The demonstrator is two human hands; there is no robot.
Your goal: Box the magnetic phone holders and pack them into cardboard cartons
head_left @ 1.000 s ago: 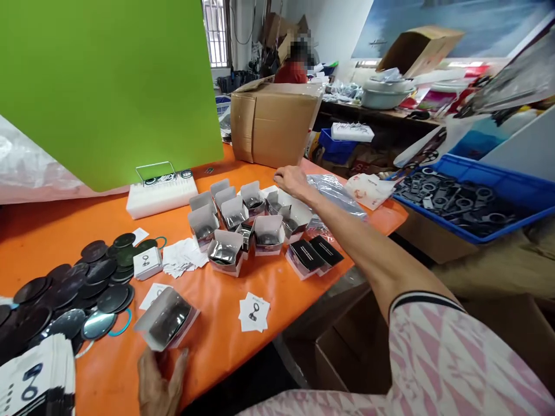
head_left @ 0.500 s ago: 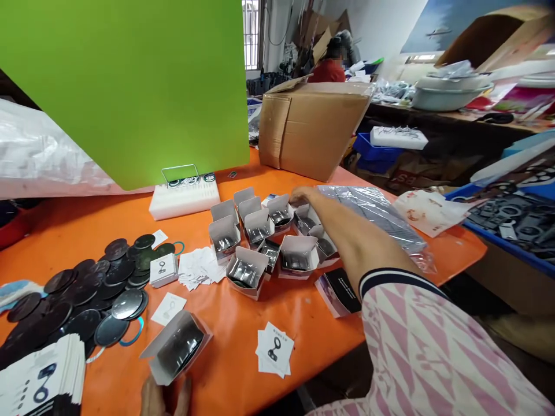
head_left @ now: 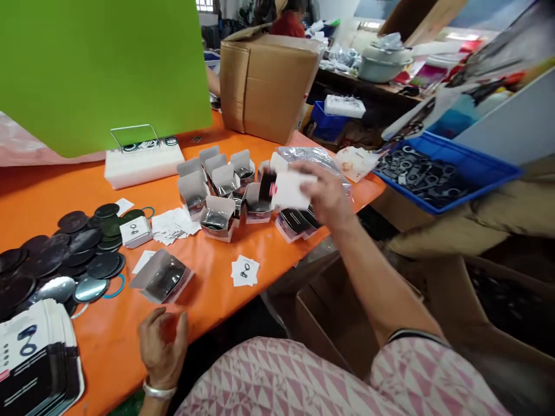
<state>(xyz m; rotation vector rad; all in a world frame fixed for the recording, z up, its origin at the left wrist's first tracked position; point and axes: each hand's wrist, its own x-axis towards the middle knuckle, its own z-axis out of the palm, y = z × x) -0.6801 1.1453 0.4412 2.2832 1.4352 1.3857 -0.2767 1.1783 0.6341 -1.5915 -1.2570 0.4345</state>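
My right hand [head_left: 327, 196] is raised over the orange table [head_left: 52, 190] and grips a small white carton [head_left: 289, 189] with a dark disc in it; both are blurred by motion. Under it stands a cluster of several open white cartons [head_left: 217, 216], each holding a dark round disc. My left hand [head_left: 162, 344] rests at the table's near edge with fingers loosely curled, holding nothing, just below one open carton [head_left: 161, 279] that lies on its side.
A heap of black discs [head_left: 65, 248] and a stack of printed cards [head_left: 34, 358] lie at the left. A white foam block [head_left: 143, 162], cardboard box [head_left: 264, 81], clear plastic bags [head_left: 312, 156] and blue bin of black parts [head_left: 437, 173] stand behind and right. A person sits far back.
My right hand has drawn back from the far cartons, lifting one white carton off the table. My left hand has let go of the lying carton and slid toward me.
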